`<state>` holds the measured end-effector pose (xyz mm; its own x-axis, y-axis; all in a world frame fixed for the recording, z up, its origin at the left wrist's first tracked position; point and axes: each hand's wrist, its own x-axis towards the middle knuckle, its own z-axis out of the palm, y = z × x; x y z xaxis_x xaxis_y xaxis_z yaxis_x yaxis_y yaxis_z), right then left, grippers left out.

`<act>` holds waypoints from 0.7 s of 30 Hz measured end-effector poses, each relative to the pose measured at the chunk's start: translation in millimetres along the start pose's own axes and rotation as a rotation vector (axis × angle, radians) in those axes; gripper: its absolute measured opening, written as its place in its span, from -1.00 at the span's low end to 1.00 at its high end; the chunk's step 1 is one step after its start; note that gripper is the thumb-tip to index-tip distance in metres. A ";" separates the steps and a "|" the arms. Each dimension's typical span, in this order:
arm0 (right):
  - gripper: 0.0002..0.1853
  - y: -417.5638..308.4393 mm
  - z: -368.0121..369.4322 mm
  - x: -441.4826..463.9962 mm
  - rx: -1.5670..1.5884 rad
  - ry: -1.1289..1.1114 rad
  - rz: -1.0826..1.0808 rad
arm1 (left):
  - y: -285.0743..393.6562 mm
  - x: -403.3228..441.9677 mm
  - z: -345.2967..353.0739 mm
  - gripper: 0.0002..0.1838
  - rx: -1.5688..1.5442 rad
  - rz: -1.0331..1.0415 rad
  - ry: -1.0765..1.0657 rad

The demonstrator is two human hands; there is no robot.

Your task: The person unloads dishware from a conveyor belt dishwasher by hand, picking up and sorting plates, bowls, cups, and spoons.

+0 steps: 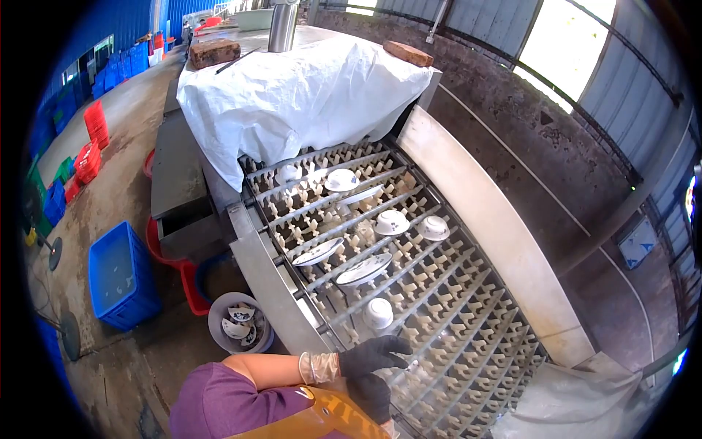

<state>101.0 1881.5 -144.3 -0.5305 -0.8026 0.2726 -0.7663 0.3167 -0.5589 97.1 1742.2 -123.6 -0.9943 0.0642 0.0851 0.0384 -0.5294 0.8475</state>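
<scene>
My left hand (373,355), in a dark glove with a pale cuff, reaches over the near part of the pegged conveyor rack (468,307). Its fingers point right and are apart, with nothing seen between them. Close below it is my right hand (369,397), also dark-gloved, its fingers hidden. Just beyond my left hand a small white bowl (378,313) sits on the pegs. Two patterned oval dishes, one at the left (318,252) and one nearer the middle (364,269), lean farther up. Patterned bowls (392,222) (434,228) (341,180) rest beyond them.
White sheeting (292,99) covers the machine's far end, with bricks (214,53) (407,53) and a metal flask (283,28) on top. Metal side panels (497,227) flank the rack. At left are a bucket of broken dishes (219,329) and a blue tub (139,293).
</scene>
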 end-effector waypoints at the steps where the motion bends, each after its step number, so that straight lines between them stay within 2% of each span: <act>1: -0.86 1.2 0.7 -2.5 0.000 0.000 0.000 | -0.5 -0.4 2.0 -0.54 0.000 0.000 0.000; 3: -0.88 3.8 1.8 -7.6 -0.034 0.072 -0.053 | -2.3 -0.5 6.5 -0.54 0.111 0.085 -0.013; 7: -0.88 6.8 -5.5 -11.3 0.016 0.008 -0.032 | -4.2 -0.6 16.4 -0.55 0.237 0.230 -0.008; 10: -0.87 0.4 -15.4 -9.2 0.031 -0.028 0.004 | -4.1 0.8 16.3 -0.52 0.035 0.031 0.025; 11: -0.87 1.6 -15.6 -8.8 -0.006 -0.104 0.021 | -0.5 1.7 17.1 -0.51 0.211 0.076 0.028; 12: -0.87 0.5 -18.2 -11.2 -0.040 -0.182 0.056 | -7.3 2.9 15.3 -0.49 0.213 0.098 0.022; 13: -0.85 1.0 -20.8 -13.0 0.027 -0.103 -0.008 | -14.0 4.5 13.0 -0.48 0.215 0.119 0.017; 14: -0.84 8.1 -12.2 -18.8 -0.095 -0.158 -0.024 | -19.9 4.9 12.0 -0.53 0.158 0.124 0.021; 15: -0.85 12.3 -12.3 -17.6 0.073 -0.090 -0.061 | -25.8 5.7 10.6 -0.57 0.101 0.129 0.025; 16: -0.84 14.3 -11.1 -18.7 0.121 -0.089 0.002 | -26.3 5.7 3.6 -0.58 0.346 0.234 -0.053; 18: -0.83 17.2 -9.9 -24.4 0.148 -0.060 -0.013 | -27.7 6.1 -9.9 -0.58 0.821 0.508 -0.132; 20: -0.83 6.1 -16.4 -18.0 0.164 -0.025 0.034 | -23.0 7.2 4.2 -0.36 0.111 0.168 0.009; 21: -0.82 7.7 -16.6 -18.4 0.162 0.000 0.017 | -20.8 7.3 11.7 -0.23 -0.244 0.069 0.145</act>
<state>98.8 1907.1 -140.7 -0.5426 -0.7980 0.2621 -0.6887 0.2441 -0.6827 90.2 1763.6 -134.5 -0.9946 -0.0920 0.0475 0.0993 -0.7175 0.6894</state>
